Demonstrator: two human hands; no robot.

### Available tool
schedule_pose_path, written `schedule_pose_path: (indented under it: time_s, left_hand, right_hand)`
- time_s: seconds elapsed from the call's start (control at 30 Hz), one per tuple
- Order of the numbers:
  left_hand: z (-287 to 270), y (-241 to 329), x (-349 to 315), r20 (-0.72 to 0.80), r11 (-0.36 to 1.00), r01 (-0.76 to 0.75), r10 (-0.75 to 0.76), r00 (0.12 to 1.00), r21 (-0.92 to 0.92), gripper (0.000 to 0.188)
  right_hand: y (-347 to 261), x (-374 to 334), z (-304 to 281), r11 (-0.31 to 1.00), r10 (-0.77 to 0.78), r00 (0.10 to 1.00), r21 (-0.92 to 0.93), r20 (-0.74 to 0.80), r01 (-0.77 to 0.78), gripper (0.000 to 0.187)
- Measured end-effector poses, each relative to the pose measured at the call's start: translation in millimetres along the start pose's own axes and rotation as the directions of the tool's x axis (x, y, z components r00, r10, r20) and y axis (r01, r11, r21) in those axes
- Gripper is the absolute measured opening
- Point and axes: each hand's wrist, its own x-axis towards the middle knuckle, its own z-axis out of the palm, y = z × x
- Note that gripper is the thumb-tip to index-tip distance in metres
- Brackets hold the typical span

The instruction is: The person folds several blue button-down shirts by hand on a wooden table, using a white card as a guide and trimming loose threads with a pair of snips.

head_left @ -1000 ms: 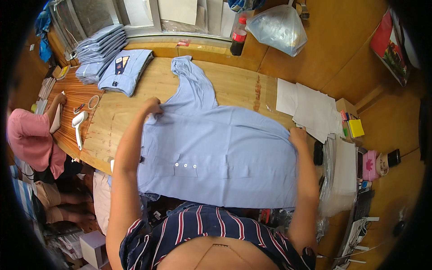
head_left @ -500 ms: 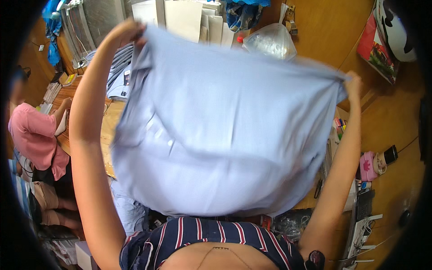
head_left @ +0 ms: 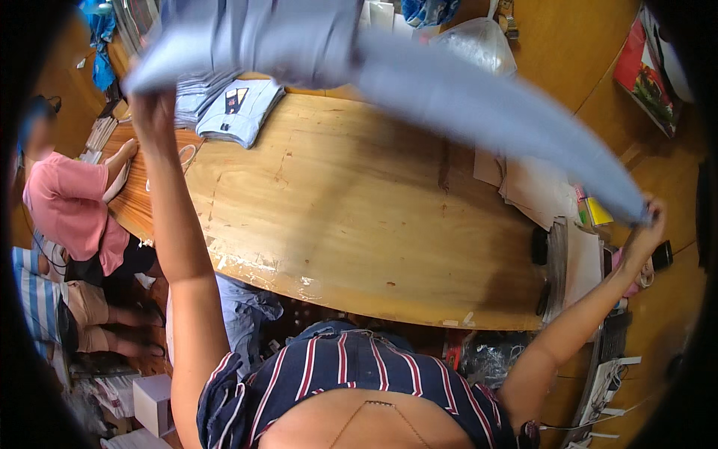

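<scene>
A light blue shirt (head_left: 464,90) is stretched in the air between my raised hands, blurred by motion and arching above the table. My left hand (head_left: 153,112) is closed on one end of it at the upper left; the cloth partly hides the fingers. At the right, my right hand (head_left: 649,223) grips a sleeve-like end, lower than the left. Beneath the shirt lies the wooden table (head_left: 336,202), its front edge worn and chipped. A folded blue shirt (head_left: 243,112) with a dark tag lies on it near my left hand, beside a stack of folded shirts (head_left: 198,93).
A person in a pink top (head_left: 71,206) sits at the left. Papers (head_left: 535,187) and a stack of booklets (head_left: 576,258) lie along the table's right side. A clear plastic bag (head_left: 482,45) stands at the back. Blue cloth (head_left: 243,310) hangs below the table's front left edge.
The shirt has swung up and away from me, from a spread sheet to a long arch, uncovering the tabletop. My right hand has moved outward and down; my left has come lower and further left.
</scene>
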Motion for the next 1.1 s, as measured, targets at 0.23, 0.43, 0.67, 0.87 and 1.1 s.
schedule_pose_path:
  time_s: [0.23,0.43,0.67,0.87,1.1]
  left_hand:
    - [-81,-93,-219,-0.79,0.894,0.279,0.122,0.601,0.351,0.012]
    - [-70,-155,-291,-0.527,-0.412,0.82,0.628,0.572,0.398,0.02]
    - [-48,-208,-294,-0.617,-0.607,0.74,0.472,0.629,0.29,0.045]
    - [-36,-189,-290,-0.703,-0.736,0.676,0.499,0.507,-0.035,0.043]
    - [-83,-209,-216,-0.424,-0.957,-0.061,-0.183,0.887,0.284,0.034]
  right_hand:
    - [48,-160,-31,0.916,0.345,0.845,-0.344,0.409,-0.208,0.018]
    - [74,-256,-53,0.664,0.678,0.575,-0.718,0.459,-0.209,0.032]
    - [135,-316,-28,0.413,0.749,0.649,-0.859,0.131,-0.303,0.026]
    - [98,-304,-88,0.268,0.923,0.339,-0.937,0.183,-0.223,0.025]
    - [97,-304,23,0.625,0.473,0.784,-0.78,0.402,0.023,0.04]
